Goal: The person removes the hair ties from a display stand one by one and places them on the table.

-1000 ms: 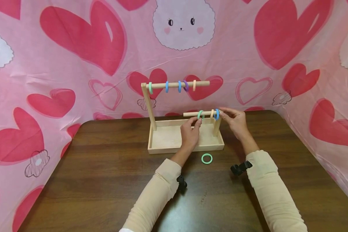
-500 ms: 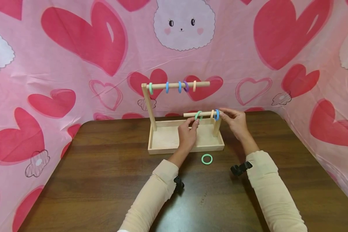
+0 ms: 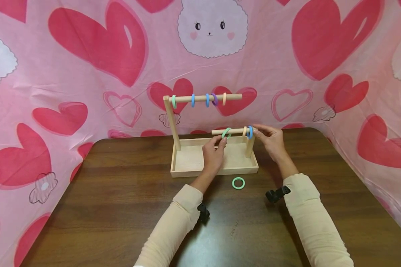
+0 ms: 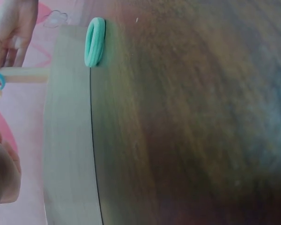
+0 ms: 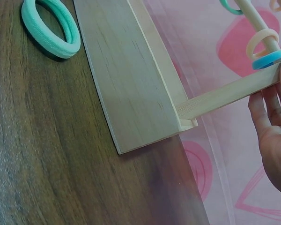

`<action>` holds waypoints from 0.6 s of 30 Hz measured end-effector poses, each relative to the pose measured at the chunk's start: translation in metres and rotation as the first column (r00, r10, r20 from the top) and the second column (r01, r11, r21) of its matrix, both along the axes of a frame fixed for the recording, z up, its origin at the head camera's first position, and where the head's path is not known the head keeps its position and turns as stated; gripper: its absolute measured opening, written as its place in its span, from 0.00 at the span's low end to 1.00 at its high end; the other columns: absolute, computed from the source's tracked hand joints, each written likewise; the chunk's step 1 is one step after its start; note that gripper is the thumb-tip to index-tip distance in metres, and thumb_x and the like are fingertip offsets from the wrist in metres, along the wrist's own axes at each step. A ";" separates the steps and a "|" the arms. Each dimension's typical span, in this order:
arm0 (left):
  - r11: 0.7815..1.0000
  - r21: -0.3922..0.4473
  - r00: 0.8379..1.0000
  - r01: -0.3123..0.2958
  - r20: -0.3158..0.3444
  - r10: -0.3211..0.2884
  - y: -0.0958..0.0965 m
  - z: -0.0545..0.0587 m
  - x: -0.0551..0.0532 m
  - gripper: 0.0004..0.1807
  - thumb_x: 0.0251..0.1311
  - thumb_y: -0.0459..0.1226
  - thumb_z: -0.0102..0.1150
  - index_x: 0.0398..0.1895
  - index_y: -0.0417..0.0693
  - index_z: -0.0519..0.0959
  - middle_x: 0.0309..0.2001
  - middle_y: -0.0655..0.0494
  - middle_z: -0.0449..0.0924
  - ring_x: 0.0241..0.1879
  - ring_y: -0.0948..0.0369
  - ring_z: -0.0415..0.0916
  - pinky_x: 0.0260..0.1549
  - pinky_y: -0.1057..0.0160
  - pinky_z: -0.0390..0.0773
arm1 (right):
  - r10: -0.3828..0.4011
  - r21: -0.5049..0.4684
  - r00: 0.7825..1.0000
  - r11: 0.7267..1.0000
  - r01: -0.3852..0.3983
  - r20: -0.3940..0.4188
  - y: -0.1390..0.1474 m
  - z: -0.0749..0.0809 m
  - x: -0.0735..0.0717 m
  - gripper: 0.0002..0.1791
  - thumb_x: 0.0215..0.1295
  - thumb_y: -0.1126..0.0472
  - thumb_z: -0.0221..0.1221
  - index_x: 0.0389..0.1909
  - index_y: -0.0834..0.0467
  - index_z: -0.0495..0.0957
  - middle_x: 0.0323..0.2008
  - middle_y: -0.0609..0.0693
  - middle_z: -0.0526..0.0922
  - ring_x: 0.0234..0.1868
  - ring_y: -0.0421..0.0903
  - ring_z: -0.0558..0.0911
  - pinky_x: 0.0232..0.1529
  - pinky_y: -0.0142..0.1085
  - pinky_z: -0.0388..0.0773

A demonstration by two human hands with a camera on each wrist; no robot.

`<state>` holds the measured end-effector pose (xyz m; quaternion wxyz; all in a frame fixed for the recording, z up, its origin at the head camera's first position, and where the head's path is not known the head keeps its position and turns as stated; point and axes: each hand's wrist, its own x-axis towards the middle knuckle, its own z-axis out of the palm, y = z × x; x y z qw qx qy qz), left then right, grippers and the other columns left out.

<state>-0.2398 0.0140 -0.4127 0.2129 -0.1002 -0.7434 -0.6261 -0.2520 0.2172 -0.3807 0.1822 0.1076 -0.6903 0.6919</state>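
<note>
My left hand (image 3: 214, 155) pinches a mint green hair tie (image 3: 223, 134) that hangs around the lower rod (image 3: 235, 131) of a wooden stand (image 3: 190, 173). With the fingers of my right hand (image 3: 273, 144) I hold the top of the short post (image 5: 234, 93), where that rod begins. Close to those fingers a blue hair tie (image 3: 250, 132) and a peach one (image 3: 244, 131) circle the rod. Another mint green hair tie (image 4: 97, 44) lies on the table in front of the stand's tray. The left wrist view shows only part of my left hand, not its fingertips' grip.
Above, the stand's longer rod (image 3: 234, 96) carries a green, two blue, a purple and a peach hair tie. A tall post (image 3: 172, 124) bears it at the left. Behind the brown table (image 3: 120, 207) hangs a pink cloth (image 3: 267, 59) with hearts.
My left hand has slid the green hair tie leftward along the lower rod, towards its free end. My right hand stays at the post.
</note>
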 end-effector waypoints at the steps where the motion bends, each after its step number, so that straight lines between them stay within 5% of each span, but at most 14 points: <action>1: 1.000 0.007 1.000 0.000 0.000 0.000 0.000 0.000 0.000 0.10 0.68 0.34 0.63 0.44 0.35 0.86 0.34 0.39 0.88 0.35 0.49 0.85 0.31 0.75 0.76 | 0.002 0.002 1.000 1.000 -0.002 0.000 -0.001 0.003 0.002 0.18 0.64 0.79 0.59 0.52 0.87 0.72 0.33 0.29 0.88 0.34 0.25 0.81 0.36 0.18 0.77; 9: 1.000 0.022 1.000 0.002 -0.011 -0.002 -0.002 0.003 0.000 0.10 0.68 0.34 0.62 0.44 0.34 0.86 0.34 0.39 0.87 0.35 0.49 0.85 0.31 0.76 0.76 | -0.021 -0.004 0.999 1.000 0.021 -0.026 0.004 -0.010 -0.008 0.12 0.65 0.76 0.61 0.49 0.76 0.82 0.33 0.29 0.88 0.34 0.26 0.81 0.36 0.18 0.78; 18: 0.999 0.051 1.000 -0.002 -0.009 0.002 -0.003 0.003 0.002 0.10 0.68 0.34 0.62 0.43 0.34 0.86 0.33 0.38 0.87 0.34 0.50 0.84 0.31 0.76 0.77 | -0.015 -0.010 0.999 1.000 0.015 -0.040 0.003 -0.011 -0.008 0.14 0.65 0.76 0.61 0.50 0.81 0.78 0.33 0.29 0.88 0.34 0.26 0.81 0.36 0.18 0.77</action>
